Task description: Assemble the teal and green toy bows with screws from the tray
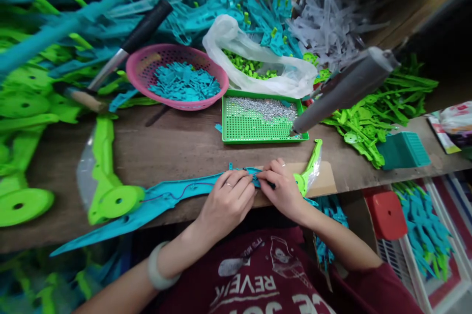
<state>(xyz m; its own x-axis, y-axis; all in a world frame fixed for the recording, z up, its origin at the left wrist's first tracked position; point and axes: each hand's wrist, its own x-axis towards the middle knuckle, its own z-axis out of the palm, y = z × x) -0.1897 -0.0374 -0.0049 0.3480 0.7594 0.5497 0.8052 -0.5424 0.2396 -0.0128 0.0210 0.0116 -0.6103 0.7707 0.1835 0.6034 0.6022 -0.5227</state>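
Note:
A long teal plastic toy piece with a green round end lies along the near edge of the wooden table. My left hand rests on its middle, fingers curled over it. My right hand pinches the same piece just to the right, fingertips touching those of the left. A green plastic part in a clear wrapper lies right of my right hand.
A green mesh tray of tiny silver bits sits behind my hands, with a grey tool over it. A pink basket holds teal pieces. A bag of green bits, a hammer and piles of teal and green parts surround.

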